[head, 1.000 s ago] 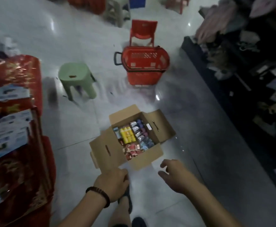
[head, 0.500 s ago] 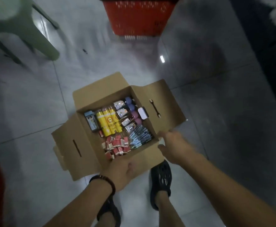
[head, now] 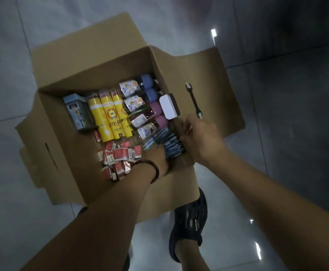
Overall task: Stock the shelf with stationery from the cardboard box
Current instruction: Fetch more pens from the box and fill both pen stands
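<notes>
Cardboard box (head: 85, 47) on floor (head: 288, 122), four flaps spread, top open. I count three yellow tubes (head: 109, 116). Left grip (head: 157, 158) and right grip (head: 202, 137) meet at the blue pens (head: 169, 140) by the right wall; I cannot tell whether either holds them.

It looked like a shop: a cardboard box (head: 85, 61) of stationery (head: 109, 118) packed in multiples sat on glossy floor tiles (head: 287, 133).

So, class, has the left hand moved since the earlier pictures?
Yes. Against the cardboard box, the left hand went from outside its near wall to inside, by the blue pens.
</notes>
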`<state>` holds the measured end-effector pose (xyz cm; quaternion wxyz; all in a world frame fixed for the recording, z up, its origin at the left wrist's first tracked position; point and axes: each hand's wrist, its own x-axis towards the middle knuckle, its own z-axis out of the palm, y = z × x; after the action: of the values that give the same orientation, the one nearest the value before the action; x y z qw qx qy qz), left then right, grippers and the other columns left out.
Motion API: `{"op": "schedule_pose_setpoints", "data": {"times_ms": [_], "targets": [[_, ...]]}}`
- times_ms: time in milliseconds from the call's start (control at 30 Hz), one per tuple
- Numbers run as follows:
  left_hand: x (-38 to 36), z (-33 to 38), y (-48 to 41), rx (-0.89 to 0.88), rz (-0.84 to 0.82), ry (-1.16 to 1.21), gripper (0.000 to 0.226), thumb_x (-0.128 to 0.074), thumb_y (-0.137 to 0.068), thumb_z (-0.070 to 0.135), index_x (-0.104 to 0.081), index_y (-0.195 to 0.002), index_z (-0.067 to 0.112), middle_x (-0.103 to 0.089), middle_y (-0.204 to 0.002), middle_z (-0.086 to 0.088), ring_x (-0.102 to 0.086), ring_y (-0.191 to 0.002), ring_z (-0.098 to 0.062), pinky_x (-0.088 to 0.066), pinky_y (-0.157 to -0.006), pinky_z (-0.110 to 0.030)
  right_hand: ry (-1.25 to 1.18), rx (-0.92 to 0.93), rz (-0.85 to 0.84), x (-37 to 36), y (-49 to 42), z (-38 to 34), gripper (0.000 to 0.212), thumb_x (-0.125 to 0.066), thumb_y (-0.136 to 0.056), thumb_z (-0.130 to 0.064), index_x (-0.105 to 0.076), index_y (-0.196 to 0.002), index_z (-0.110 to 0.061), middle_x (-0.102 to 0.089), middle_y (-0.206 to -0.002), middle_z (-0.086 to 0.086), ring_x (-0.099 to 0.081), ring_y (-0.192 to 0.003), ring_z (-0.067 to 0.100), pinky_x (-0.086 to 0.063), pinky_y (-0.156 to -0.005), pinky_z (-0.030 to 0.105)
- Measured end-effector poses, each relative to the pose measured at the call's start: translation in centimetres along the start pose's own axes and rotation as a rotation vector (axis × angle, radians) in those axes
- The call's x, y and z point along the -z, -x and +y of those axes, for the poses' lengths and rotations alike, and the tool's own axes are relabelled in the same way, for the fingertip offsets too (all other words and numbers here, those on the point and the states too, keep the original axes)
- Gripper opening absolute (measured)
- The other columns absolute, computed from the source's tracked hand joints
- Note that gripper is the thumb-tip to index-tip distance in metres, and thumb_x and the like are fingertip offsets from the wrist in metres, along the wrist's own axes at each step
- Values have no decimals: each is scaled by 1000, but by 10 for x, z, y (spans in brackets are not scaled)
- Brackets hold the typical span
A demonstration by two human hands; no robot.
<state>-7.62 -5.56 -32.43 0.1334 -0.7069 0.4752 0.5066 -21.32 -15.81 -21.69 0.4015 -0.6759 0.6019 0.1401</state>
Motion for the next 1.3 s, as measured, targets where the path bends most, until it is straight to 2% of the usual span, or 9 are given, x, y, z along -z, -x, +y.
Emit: {"op": "schedule_pose_setpoints", "data": {"times_ms": [133,333,500,767,933,1000,1067,1200,1300], "targets": [[-7,-3,-15,-14,10,-109,49,-65,-95,33,-54,-137,9,-51,-140,-18,-54,-127,-41,-49,-108,-48,-59,12,17,-2,-1,3,28,-70,-96,-14,-49,-89,-30,-59,-91,-9,-61,-84,14,-48,-63,27],[-10,-2,-31,-24,-61,-201,35,-51,-107,32,-60,-132,9,-63,-133,-19,-62,-120,-33,-48,-101,-37,-138,8,15,-7,0,3,21,-67,-100,-14,-52,-97,-28,-63,-99,-4,-65,-92,18,-63,-80,43],[-1,-7,-29,-64,-153,-213,30,-50,-106,15,-58,-135,11,-63,-135,-15,-62,-122,-31,-48,-108,-38,-155,6,-20,-5,-2,3,18,-65,-100,-14,-52,-98,-26,-65,-101,-2,-67,-93,23,-64,-81,48],[12,-3,-12,-95,-264,-174,35,-42,-110,15,-49,-144,9,-58,-140,-14,-59,-122,-31,-45,-94,-33,-70,-5,10,-5,-1,-2,21,-65,-96,-12,-50,-90,-26,-63,-91,-2,-63,-84,23,-60,-73,43],[34,-18,18,-80,-117,274,24,-42,-112,24,-52,-133,16,-69,-108,-9,-66,-93,-24,-48,-70,-27,-53,-58,-1,2,4,-7,17,-68,-98,-25,-52,-103,-25,-63,-99,-1,-63,-89,22,-59,-76,41],[48,-28,46,-89,-11,525,27,-45,-112,22,-50,-138,21,-73,-98,-4,-66,-72,-16,-48,-56,-17,-75,-17,108,4,20,-15,22,-70,-97,-30,-52,-110,-25,-62,-100,3,-62,-89,22,-50,-71,35],[66,-34,83,-87,40,803,26,-49,-111,20,-53,-137,20,-76,-97,-3,-65,-61,-18,-50,-52,-22,-139,52,209,8,45,-33,20,-70,-96,-28,-55,-108,-25,-63,-94,0,-61,-85,19,-43,-68,31],[112,-40,181,-109,4,1333,19,-51,-111,16,-57,-127,8,-75,-89,-3,-64,-63,-23,-52,-61,-36,-524,47,192,24,112,-105,12,-74,-96,-18,-66,-100,-25,-71,-89,-7,-65,-78,4,-50,-68,21],[163,-46,277,-119,-3,1472,23,-55,-109,21,-61,-129,11,-72,-98,-10,-65,-73,-27,-55,-63,-35,-869,-15,121,51,171,-180,12,-76,-95,-20,-75,-107,-23,-77,-94,2,-69,-74,8,-53,-67,26]]}}
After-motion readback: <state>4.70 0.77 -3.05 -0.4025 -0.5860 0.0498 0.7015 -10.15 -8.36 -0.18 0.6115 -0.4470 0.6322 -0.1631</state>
